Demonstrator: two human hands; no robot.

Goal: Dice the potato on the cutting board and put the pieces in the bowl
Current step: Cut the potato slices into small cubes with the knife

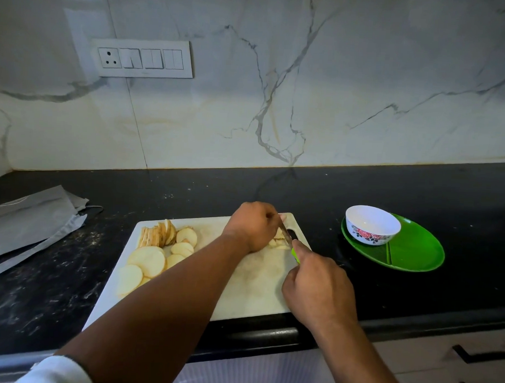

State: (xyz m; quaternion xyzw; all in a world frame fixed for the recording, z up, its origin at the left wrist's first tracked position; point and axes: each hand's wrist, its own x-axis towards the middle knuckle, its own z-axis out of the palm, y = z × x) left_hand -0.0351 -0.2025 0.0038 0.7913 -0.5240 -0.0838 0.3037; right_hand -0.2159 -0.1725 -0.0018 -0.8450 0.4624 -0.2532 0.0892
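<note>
Left hand [254, 225] curled over potato pieces [278, 241] near cutting board's [259, 280] far right corner | right hand [318, 288] gripping green-handled knife [289, 242], blade down among pieces | round potato slices [153, 258] fanned across board's left half | floral bowl [372, 224] on green plate [412, 251], right on black counter [417, 191].
</note>
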